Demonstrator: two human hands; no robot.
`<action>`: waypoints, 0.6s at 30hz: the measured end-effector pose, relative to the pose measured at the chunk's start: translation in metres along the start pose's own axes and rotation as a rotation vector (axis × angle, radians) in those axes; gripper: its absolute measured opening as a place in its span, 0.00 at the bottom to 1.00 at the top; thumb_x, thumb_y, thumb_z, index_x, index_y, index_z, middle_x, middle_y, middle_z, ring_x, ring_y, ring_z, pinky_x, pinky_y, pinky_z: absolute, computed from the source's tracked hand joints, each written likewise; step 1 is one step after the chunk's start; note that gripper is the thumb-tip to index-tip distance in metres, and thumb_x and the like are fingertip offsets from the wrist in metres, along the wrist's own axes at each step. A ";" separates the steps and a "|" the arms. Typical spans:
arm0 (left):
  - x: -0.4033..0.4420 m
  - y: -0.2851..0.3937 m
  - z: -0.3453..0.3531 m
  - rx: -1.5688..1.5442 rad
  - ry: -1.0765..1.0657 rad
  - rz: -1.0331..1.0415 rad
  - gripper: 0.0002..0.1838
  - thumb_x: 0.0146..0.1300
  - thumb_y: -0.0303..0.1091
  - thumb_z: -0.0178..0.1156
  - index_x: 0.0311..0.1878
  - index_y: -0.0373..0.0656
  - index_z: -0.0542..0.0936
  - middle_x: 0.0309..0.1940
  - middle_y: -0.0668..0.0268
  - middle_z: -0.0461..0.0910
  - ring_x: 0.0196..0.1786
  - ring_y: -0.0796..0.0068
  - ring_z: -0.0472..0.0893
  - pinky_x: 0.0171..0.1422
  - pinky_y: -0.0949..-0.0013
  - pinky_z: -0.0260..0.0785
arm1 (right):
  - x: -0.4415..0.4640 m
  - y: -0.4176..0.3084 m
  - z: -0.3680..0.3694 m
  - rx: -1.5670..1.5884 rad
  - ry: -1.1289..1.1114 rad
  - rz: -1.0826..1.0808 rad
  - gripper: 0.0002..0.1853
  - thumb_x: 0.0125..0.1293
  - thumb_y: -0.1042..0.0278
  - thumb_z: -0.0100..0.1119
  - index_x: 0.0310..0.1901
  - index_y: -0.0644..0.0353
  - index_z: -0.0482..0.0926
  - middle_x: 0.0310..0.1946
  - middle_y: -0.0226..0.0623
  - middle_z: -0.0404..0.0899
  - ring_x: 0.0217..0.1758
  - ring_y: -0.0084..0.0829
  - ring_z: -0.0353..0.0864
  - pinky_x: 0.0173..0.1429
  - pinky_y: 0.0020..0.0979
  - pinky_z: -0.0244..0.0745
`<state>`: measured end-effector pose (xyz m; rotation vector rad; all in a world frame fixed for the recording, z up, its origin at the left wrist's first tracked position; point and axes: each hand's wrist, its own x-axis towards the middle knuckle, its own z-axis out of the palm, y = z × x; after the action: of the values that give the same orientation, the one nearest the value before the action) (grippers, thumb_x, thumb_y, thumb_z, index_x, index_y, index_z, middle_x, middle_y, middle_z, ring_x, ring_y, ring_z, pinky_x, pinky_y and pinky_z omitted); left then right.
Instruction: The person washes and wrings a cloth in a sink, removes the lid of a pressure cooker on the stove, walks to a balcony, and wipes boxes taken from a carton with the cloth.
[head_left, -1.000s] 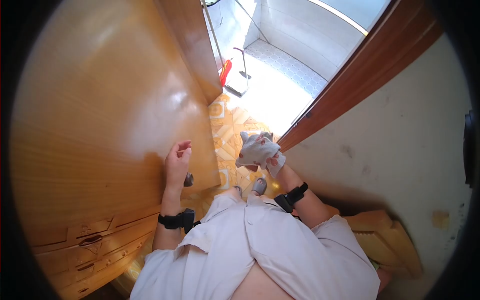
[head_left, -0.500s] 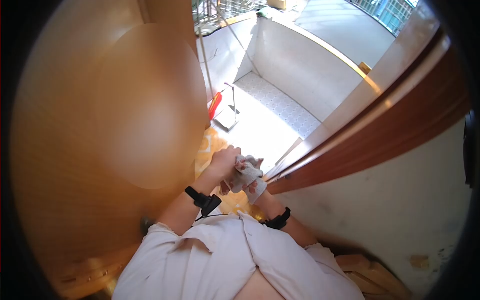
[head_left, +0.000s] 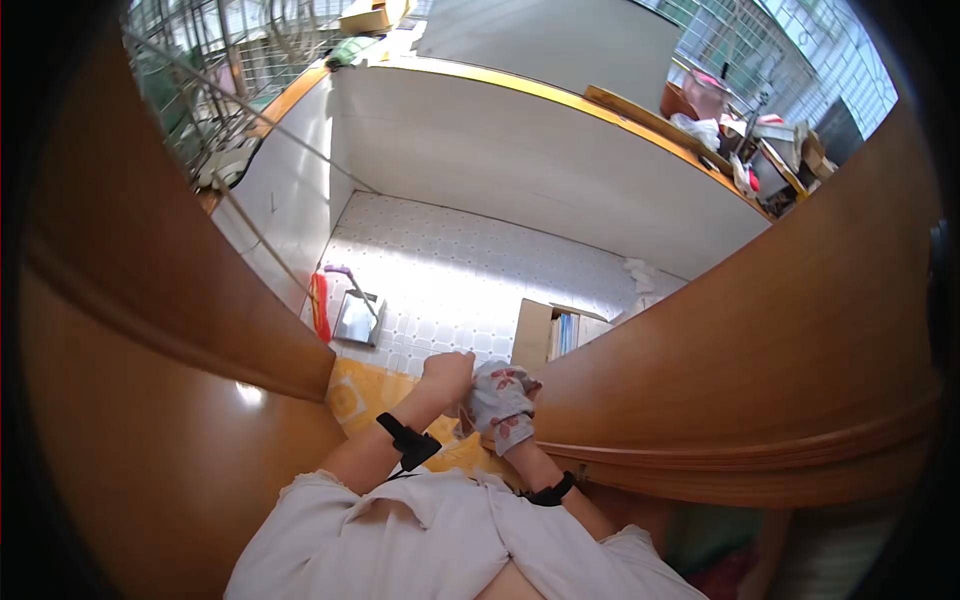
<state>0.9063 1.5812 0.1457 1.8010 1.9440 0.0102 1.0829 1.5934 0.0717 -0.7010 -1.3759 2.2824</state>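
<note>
A light grey cloth with reddish patterns (head_left: 503, 392) covers my right hand (head_left: 510, 405) down to the wrist, so its fingers are hidden. Beside it, at the cloth's left edge, my left hand (head_left: 447, 380) is closed with its fingers curled against the fabric. Both hands are close together at the lower middle of the view, above the doorway floor. Each forearm wears a black strap, with a black device (head_left: 412, 442) visible on the left one.
Brown wooden panels (head_left: 720, 370) flank the doorway. Beyond are a tiled floor (head_left: 430, 250), a dustpan (head_left: 359, 318), a red-orange item (head_left: 319, 305) and a cardboard box (head_left: 531, 333) holding books or papers. Clutter (head_left: 770, 150) lies on the ledge, and a thin pole (head_left: 265, 238) leans at left.
My left hand has come over to the cloth around my right hand. The view has moved forward to the doorway, showing more of the tiled area, ledge and box.
</note>
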 end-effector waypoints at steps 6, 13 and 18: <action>0.041 -0.055 -0.044 -0.325 -0.151 0.180 0.28 0.67 0.51 0.55 0.67 0.50 0.75 0.61 0.55 0.80 0.64 0.51 0.80 0.68 0.47 0.71 | 0.088 -0.034 0.049 0.030 0.126 -0.095 0.26 0.78 0.43 0.45 0.66 0.52 0.69 0.59 0.32 0.74 0.59 0.28 0.76 0.62 0.32 0.73; 0.062 -0.072 -0.095 0.074 0.152 0.547 0.41 0.54 0.54 0.68 0.74 0.60 0.71 0.71 0.56 0.73 0.72 0.52 0.73 0.71 0.48 0.67 | 0.135 -0.071 0.029 0.137 0.128 -0.130 0.23 0.80 0.47 0.44 0.66 0.53 0.68 0.58 0.34 0.73 0.58 0.27 0.75 0.62 0.28 0.74; 0.108 -0.093 -0.121 -0.047 -0.041 0.548 0.23 0.60 0.37 0.66 0.60 0.45 0.82 0.57 0.51 0.80 0.59 0.47 0.81 0.59 0.47 0.76 | 0.204 -0.107 -0.010 0.372 -0.083 -0.262 0.22 0.81 0.50 0.44 0.66 0.54 0.68 0.58 0.34 0.72 0.57 0.26 0.75 0.62 0.25 0.74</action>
<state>0.7748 1.7086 0.1853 2.2209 1.3556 0.1960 0.9328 1.7621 0.1188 -0.2911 -0.9662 2.2811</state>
